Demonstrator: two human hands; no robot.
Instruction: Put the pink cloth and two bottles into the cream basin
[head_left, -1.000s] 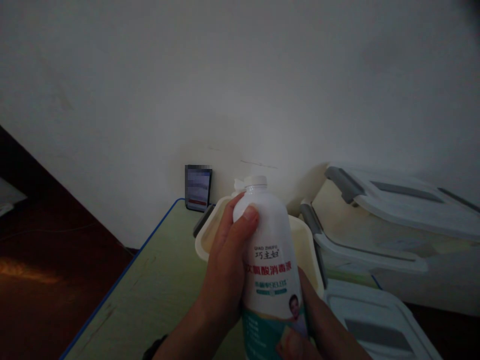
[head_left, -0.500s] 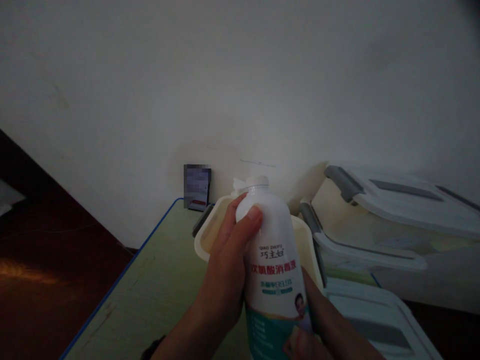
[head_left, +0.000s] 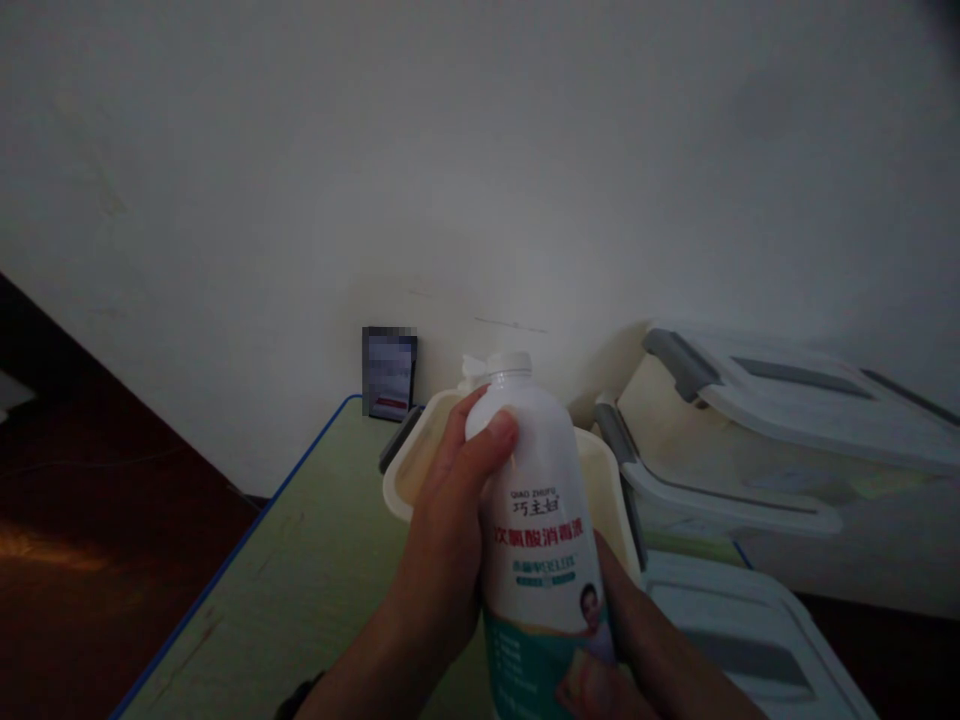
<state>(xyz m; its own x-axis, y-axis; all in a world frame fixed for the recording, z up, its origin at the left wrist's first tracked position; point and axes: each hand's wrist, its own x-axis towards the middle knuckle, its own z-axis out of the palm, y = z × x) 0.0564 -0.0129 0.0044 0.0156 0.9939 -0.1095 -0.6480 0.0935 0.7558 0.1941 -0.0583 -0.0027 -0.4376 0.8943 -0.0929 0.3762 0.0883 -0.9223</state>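
Note:
Both of my hands grip a large white disinfectant bottle (head_left: 536, 450) with a teal lower label and red lettering. It stands nearly upright in front of me, its white cap (head_left: 510, 362) on top. My left hand (head_left: 446, 500) wraps the upper left side, thumb pressed on the shoulder below the neck. Lower down, my right hand (head_left: 619, 665) holds the right side, its thumb across the front of the label. Behind the bottle is a cream open tub (head_left: 606, 480) with grey handles, partly hidden. A small white piece (head_left: 472, 370) shows beside the cap; I cannot make out what it is.
A green table (head_left: 315, 560) with a blue edge lies below. A phone-like screen (head_left: 390, 375) leans against the wall (head_left: 300, 180). At right are stacked clear storage boxes (head_left: 705, 430) with white lids and grey latches, plus a pale blue lid (head_left: 720, 590) nearer me.
The whole view has shifted slightly, so the bottle and surroundings sit a little further left. My two-handed hold on the bottle looks the same.

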